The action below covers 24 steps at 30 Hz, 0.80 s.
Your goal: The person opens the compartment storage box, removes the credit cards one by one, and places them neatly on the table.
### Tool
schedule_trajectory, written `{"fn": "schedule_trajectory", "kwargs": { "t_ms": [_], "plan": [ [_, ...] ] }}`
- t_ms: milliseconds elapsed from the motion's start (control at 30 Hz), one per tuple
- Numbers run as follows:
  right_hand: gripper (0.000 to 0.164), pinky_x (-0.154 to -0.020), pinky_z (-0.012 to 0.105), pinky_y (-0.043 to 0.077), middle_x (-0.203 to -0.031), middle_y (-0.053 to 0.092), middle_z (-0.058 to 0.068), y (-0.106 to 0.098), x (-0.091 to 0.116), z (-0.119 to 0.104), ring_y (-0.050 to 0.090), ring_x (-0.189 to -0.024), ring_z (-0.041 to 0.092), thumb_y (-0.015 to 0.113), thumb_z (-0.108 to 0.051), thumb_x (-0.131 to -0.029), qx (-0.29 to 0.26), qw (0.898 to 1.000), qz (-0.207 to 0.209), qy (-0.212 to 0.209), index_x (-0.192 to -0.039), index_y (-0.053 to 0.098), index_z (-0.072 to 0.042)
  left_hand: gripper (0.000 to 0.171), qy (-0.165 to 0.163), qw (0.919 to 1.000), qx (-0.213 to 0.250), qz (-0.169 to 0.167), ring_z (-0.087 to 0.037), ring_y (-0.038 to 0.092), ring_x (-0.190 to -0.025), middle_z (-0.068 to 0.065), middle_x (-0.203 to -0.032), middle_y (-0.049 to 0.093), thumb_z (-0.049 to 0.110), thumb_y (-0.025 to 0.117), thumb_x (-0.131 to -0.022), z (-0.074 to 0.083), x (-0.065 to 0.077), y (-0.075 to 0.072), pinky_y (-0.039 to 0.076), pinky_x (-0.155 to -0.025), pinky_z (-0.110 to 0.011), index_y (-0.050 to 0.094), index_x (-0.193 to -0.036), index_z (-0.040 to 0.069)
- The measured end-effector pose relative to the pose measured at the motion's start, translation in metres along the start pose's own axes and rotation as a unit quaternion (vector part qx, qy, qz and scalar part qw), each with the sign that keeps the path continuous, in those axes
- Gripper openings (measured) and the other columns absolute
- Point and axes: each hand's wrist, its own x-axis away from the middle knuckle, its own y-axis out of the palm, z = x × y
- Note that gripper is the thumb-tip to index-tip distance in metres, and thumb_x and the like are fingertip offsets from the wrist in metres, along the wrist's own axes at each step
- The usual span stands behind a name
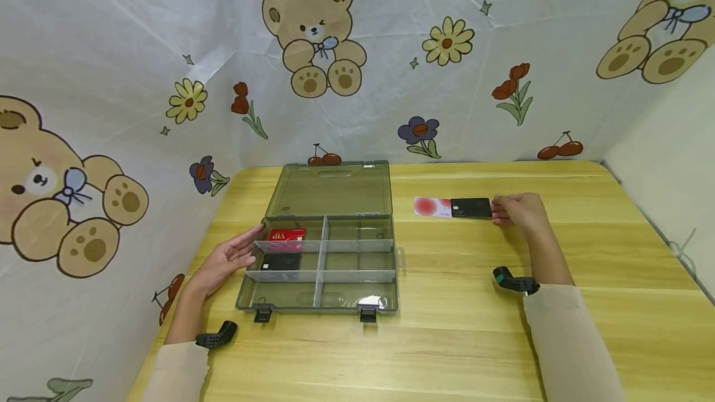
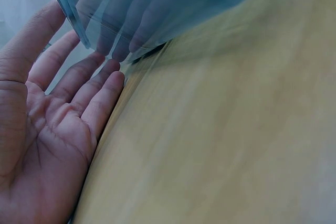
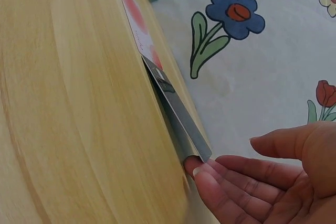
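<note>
Fingertips under the dark card's near end, thumb off it
R hand (image 3: pixel 268 182) has the dark card (image 3: pixel 180 109) tilted up off the wood table (image 3: pixel 63 103), w/ shadow underneath. Far end's right at the pink/white card (image 3: pixel 139 22), which lies flat; can't tell if they overlap tbh. Cloth (image 3: pixel 236 93) behind, w/ blue flower (image 3: pixel 236 14) + part of a red tulip (image 3: pixel 326 94).
</note>
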Motion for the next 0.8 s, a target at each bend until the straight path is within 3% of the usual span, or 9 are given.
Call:
{"fn": "schedule_trajectory", "kwargs": {
  "t_ms": [167,333,800],
  "plan": [
    [0.047,-0.076,0.033,0.063,-0.105,0.073,0.019,-0.0014,0.0011,-0.0038,0.074,-0.076,0.014,0.050,-0.022,-0.107,-0.004,1.000,-0.002,-0.002,-0.132,0.055,0.018,0.065,-0.006,0.9999,-0.004,0.012,-0.007,0.033,-0.147,-0.014,-0.167,0.022,-0.004,0.056,-0.101,0.0019,0.0001,0.0002,0.033,-0.112,-0.014,0.030,-0.159,0.003],
    [0.049,-0.075,0.033,0.063,-0.106,0.073,0.021,-0.0021,0.0008,-0.0051,0.074,-0.076,0.014,0.050,-0.024,-0.107,0.004,1.000,-0.003,-0.007,-0.132,0.055,0.018,0.065,-0.009,0.9998,-0.007,0.016,-0.011,0.032,-0.148,-0.016,-0.167,0.022,-0.003,0.057,-0.101,0.0022,0.0004,-0.0001,0.034,-0.112,-0.014,0.030,-0.159,0.003],
    [0.055,-0.076,0.032,0.063,-0.116,0.068,0.031,-0.0042,0.0048,-0.0027,0.074,-0.078,0.015,0.049,-0.030,-0.108,0.025,1.000,-0.005,-0.013,-0.133,0.055,0.018,0.065,0.011,0.9999,0.004,0.000,-0.009,0.034,-0.146,-0.017,-0.167,0.021,-0.009,0.054,-0.100,-0.0018,-0.0008,-0.0004,0.033,-0.113,-0.015,0.028,-0.159,-0.001]
  ]
}}
